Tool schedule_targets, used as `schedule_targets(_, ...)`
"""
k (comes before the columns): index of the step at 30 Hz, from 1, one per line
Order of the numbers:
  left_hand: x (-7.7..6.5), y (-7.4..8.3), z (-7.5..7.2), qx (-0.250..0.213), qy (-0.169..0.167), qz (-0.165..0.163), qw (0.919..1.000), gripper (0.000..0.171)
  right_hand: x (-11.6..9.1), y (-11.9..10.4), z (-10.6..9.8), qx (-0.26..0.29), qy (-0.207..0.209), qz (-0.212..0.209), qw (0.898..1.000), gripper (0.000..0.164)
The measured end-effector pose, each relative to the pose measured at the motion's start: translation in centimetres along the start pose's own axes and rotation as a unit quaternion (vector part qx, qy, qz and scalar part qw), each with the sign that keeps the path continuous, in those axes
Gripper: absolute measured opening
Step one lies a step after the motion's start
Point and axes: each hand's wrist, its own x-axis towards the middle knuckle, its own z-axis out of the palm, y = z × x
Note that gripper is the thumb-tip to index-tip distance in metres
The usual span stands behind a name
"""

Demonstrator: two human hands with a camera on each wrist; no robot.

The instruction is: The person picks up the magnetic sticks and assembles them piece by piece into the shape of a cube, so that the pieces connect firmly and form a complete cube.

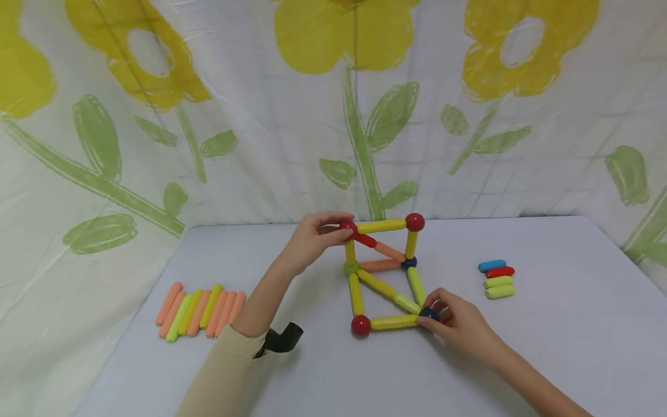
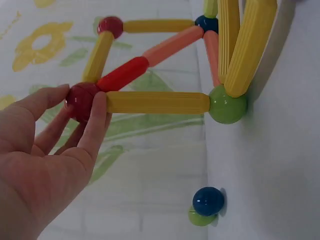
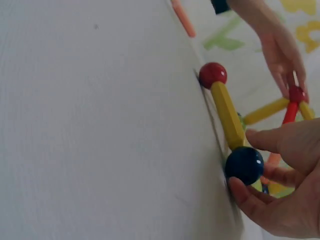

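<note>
A frame of rods and balls stands on the table, with an upright square rising at its back. My left hand [image 1: 310,240] grips the upper left red ball [image 2: 82,102] with thumb and fingers. From that ball a yellow rod [image 2: 157,102] runs down to a green ball [image 1: 351,269], and a red rod [image 2: 123,74] joined to an orange one slants down to a blue ball [image 1: 409,262]. At the front right corner my right hand [image 1: 458,324] holds a dark blue ball [image 3: 244,166] between thumb and fingers. A yellow rod [image 1: 394,322] links it to the front red ball [image 1: 361,325].
Orange, yellow and lime rods [image 1: 200,313] lie in a row at the left. Several short blue, red and lime rods [image 1: 499,280] are at the right. In the left wrist view, a loose blue ball [image 2: 208,201] overlaps a green one [image 2: 200,217]. A flowered curtain [image 1: 292,145] hangs behind.
</note>
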Motion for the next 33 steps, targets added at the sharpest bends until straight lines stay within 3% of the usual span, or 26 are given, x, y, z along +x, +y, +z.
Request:
schedule_targets(4,1.9,-1.1,-0.6,-0.045,-0.012,-0.011,0.9989,0.037,-0.3,-0.7,1.3,0.027,-0.037,-0.034,0.998,0.033)
schedule_targets(9,2.9,-2.2,-0.6,-0.068,-0.005,-0.017,0.9975,0.04,-0.2,-0.9,1.6,0.031,-0.046,-0.04,0.998,0.033)
schedule_targets(19,2.8,-3.4,-0.2,-0.084,0.013,0.014,0.9963,0.04,0.5,-0.8,0.3,0.023,-0.069,-0.024,0.997,0.035)
schedule_targets(33,2.5,-3.5,-0.2,-0.075,0.06,0.011,0.9953,0.037,1.4,-1.0,0.1,0.037,-0.098,-0.038,0.994,0.032)
